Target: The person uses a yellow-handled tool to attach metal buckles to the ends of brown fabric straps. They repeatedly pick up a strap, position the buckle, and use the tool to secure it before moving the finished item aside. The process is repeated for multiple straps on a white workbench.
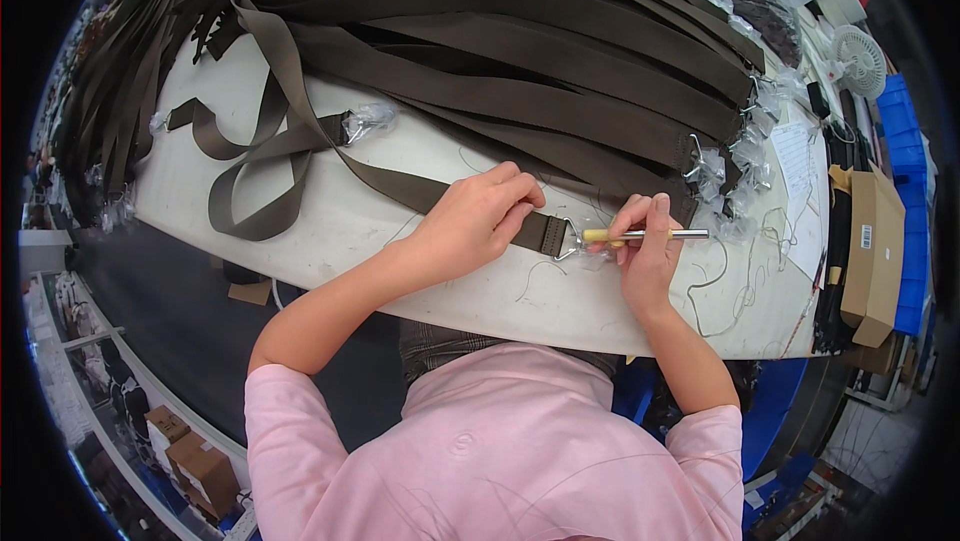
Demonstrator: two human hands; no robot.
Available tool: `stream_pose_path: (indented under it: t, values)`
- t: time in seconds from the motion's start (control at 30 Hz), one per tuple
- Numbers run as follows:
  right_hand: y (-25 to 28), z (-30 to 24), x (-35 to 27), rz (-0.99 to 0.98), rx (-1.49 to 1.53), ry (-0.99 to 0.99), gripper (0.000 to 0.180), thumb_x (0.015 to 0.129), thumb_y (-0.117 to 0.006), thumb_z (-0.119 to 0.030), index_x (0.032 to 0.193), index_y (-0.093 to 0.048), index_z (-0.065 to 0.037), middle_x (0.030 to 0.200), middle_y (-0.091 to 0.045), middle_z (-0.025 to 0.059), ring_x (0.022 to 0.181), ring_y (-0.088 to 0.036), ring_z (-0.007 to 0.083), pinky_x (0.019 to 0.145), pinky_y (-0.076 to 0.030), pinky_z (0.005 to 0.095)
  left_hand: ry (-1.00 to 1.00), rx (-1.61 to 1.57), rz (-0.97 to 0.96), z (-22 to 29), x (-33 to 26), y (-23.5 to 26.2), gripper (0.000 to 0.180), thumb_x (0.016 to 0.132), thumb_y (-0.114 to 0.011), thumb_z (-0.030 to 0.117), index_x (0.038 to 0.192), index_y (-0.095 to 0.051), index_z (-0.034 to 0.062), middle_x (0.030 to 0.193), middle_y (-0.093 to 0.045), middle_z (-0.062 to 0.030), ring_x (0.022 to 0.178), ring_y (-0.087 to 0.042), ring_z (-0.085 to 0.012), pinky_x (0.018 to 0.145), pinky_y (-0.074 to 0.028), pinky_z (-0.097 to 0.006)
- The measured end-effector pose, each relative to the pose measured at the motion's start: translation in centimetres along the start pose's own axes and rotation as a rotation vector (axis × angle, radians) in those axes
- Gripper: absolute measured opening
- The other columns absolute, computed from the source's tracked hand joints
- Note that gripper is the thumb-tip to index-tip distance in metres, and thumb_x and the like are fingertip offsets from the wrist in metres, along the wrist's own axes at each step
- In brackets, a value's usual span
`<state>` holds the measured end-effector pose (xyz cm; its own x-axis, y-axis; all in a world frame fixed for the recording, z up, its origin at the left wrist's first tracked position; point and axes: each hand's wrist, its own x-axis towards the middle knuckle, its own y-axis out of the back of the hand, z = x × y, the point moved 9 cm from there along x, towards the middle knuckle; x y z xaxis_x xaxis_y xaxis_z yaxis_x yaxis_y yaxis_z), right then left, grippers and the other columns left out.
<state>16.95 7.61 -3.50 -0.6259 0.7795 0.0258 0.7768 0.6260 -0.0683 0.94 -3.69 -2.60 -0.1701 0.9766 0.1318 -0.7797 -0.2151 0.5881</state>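
Observation:
A dark brown webbing strap [390, 184] runs across the white table to a stitched end [553, 236] with a metal triangle ring [569, 241]. My left hand [475, 221] is closed over the strap just left of that end, thumb and fingers together; exactly where they grip is partly hidden. In my right hand [645, 259] is a slim pen-like tool [688, 234], yellow at one end and silver at the other. Its yellow end points left toward the ring. Clear plastic [597, 246] lies between the ring and my right fingers.
A large bundle of similar straps [520, 41] covers the far side of the table [450, 291], hardware wrapped in plastic [710, 176]. Looped strap lies at left. Loose threads [745, 291], papers [795, 181], a small white fan [858, 61] and a cardboard box [872, 251] are at right.

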Motion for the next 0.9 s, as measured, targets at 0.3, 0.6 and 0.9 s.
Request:
stream_pose_path:
  t: [0.3,0.6,0.9]
  values:
    - [-0.8,0.5,0.6,-0.027,-0.092,-0.053,0.049,0.112,-0.039,-0.037,0.078,-0.056,-0.007,0.072,-0.06,0.0012,0.059,-0.066,0.0099,0.046,-0.035,0.0195,-0.168,0.141,0.045,2.9,0.2,-1.0,0.021,0.084,-0.077,0.009,0.102,-0.069,0.0034,0.096,-0.06,-0.009,0.081,-0.064,-0.0277,0.069,-0.054,-0.038]
    - [-0.5,1.0,0.4,-0.044,-0.039,-0.066,0.051,0.113,-0.039,-0.035,0.076,-0.056,-0.005,0.071,-0.06,0.0031,0.055,-0.064,0.0109,0.044,-0.036,0.0208,0.003,-0.112,-0.02,-0.1,1.2,-1.1,0.006,0.094,-0.067,0.004,0.095,-0.07,-0.001,0.088,-0.066,-0.0099,0.073,-0.069,-0.0205,0.066,-0.055,-0.031]
    - [-1.2,1.1,0.3,-0.035,-0.108,-0.102,0.045,0.111,-0.045,-0.032,0.081,-0.061,-0.001,0.072,-0.061,0.0043,0.056,-0.063,0.0115,0.046,-0.041,0.0229,0.162,-0.23,-0.053,-1.1,1.1,-1.4,0.013,0.097,-0.068,0.011,0.097,-0.071,-0.0019,0.086,-0.07,-0.0083,0.074,-0.07,-0.0144,0.067,-0.054,-0.028]
